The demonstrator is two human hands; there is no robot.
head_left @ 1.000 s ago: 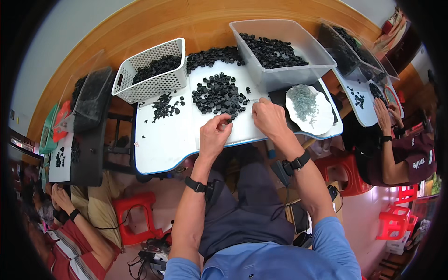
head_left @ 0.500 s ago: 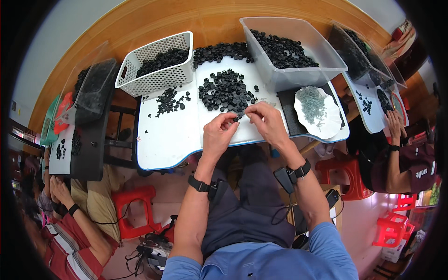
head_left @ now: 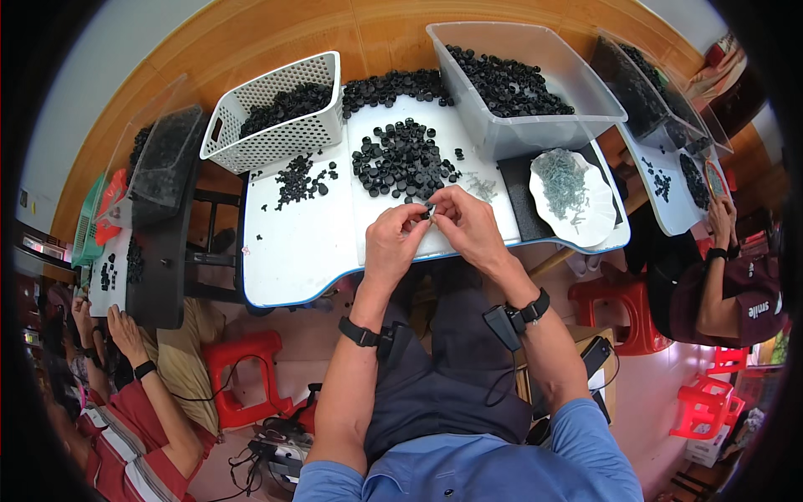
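Observation:
My left hand [head_left: 393, 240] pinches a small black round part [head_left: 427, 214] between thumb and fingertips, just above the near side of the white table. Against that same part my right hand [head_left: 471, 230] is closed in a pinch; what its fingertips hold is too small and covered to make out. Just beyond both hands lies a loose pile of black knob-like caps [head_left: 406, 157]. Several smaller black pieces [head_left: 294, 181] are scattered to its left. Near my right hand, a few thin translucent bits [head_left: 481, 186] lie on the table.
A white perforated basket [head_left: 314, 130] and a large clear bin [head_left: 552, 130] hold black parts at the back. On the right, a white scalloped plate [head_left: 592, 227] carries translucent pieces [head_left: 560, 180]. Co-workers sit at both sides, near red stools [head_left: 242, 347].
My right hand has closed in on the black part, its fingertips now meeting those of my left hand. Co-workers' hands on both sides have shifted.

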